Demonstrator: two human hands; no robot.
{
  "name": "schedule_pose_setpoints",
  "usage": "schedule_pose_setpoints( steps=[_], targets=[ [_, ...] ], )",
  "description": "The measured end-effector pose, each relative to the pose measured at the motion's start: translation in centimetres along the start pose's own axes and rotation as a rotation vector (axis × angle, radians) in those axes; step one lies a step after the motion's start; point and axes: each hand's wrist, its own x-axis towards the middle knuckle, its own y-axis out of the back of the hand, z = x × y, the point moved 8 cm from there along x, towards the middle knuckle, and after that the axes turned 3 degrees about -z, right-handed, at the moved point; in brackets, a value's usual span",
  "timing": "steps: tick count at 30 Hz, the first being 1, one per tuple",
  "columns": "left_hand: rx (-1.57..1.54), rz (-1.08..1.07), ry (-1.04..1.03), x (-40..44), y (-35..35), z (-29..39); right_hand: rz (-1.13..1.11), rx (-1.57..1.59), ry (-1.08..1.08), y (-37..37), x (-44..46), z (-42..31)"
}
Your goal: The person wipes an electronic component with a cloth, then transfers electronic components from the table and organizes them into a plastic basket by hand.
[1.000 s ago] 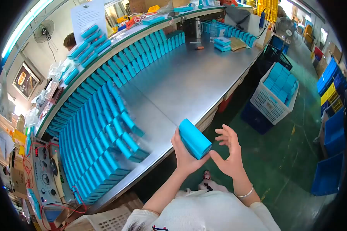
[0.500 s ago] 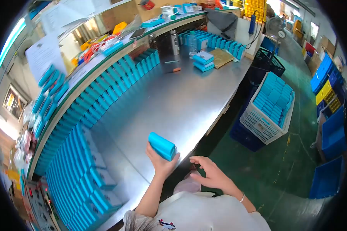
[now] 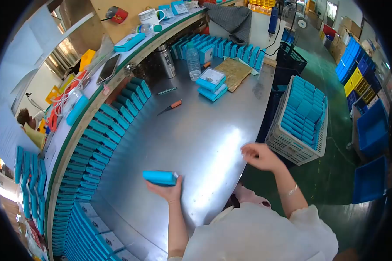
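Observation:
My left hand (image 3: 166,190) grips a small teal rectangular case (image 3: 159,177) from below and the side, a little above the metal worktable (image 3: 161,143). My right hand (image 3: 261,157) hangs near the table's right edge, fingers loosely bent, with nothing visible in it. Long rows of similar teal cases (image 3: 96,145) stand on edge along the table's left side. More cases with white faces (image 3: 111,239) are packed at the near left. A short stack of teal cases (image 3: 212,83) lies farther back on the table.
A screwdriver (image 3: 172,106), a plastic bottle (image 3: 193,62), a steel flask (image 3: 166,61) and a brown pad (image 3: 234,74) occupy the back of the table. On the floor at right stands a white crate (image 3: 299,150) full of teal cases. A raised shelf (image 3: 130,61) borders the left.
My view has turned, showing more of the table's back. My left hand has brought the teal case over the table and tilted it flatter. My right hand has moved forward and right.

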Motion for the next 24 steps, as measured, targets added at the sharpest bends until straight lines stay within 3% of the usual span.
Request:
schedule_pose_setpoints(
  steps=[3, 5, 8, 9, 11, 12, 15, 17, 19, 21, 23, 24],
  targets=[
    [-0.035, 0.073, 0.092, -0.1, -0.7, -2.1, 0.180, 0.220, -0.120, 6.4, 6.9, 8.9],
    [0.013, 0.091, 0.133, -0.2, -0.5, -1.7, 0.325, 0.038, -0.153, 11.9, 11.3, 13.7],
    [0.169, 0.106, 0.242, -0.6, -0.3, -0.8, 0.425, 0.022, -0.335, 18.3, 17.3, 21.8],
    [0.194, 0.131, 0.266, -0.9, -0.5, -0.7, 0.478, -0.145, -0.328, 20.6, 19.8, 25.1],
    [0.177, 0.178, 0.389, -2.2, -0.5, -0.4, 0.476, -0.316, -0.265, 24.1, 24.6, 28.5],
    [0.209, 0.228, 0.385, -2.8, -0.5, 0.6, 0.440, -0.319, -0.399, 24.8, 25.3, 24.9],
    [0.355, 0.331, 0.475, -6.9, -1.4, 2.1, 0.491, -0.566, -0.297, 26.8, 30.3, 29.6],
    [0.521, 0.252, 0.382, -7.5, -3.8, 7.0, 0.473, -0.650, -0.401, 26.7, 31.5, 30.9],
    [0.459, 0.170, 0.290, -6.8, -7.0, 10.2, 0.466, -0.734, -0.496, 26.9, 32.2, 32.6],
    [0.479, 0.063, 0.209, -4.0, -10.3, 13.1, 0.391, -0.691, -0.278, 27.8, 33.0, 33.5],
    [0.473, 0.052, 0.127, 0.1, -13.4, 15.3, 0.442, -0.588, -0.256, 29.2, 32.5, 34.3],
    [0.348, 0.041, 0.065, 2.3, -14.9, 16.5, 0.529, -0.642, -0.097, 29.9, 31.7, 32.0]
  ],
)
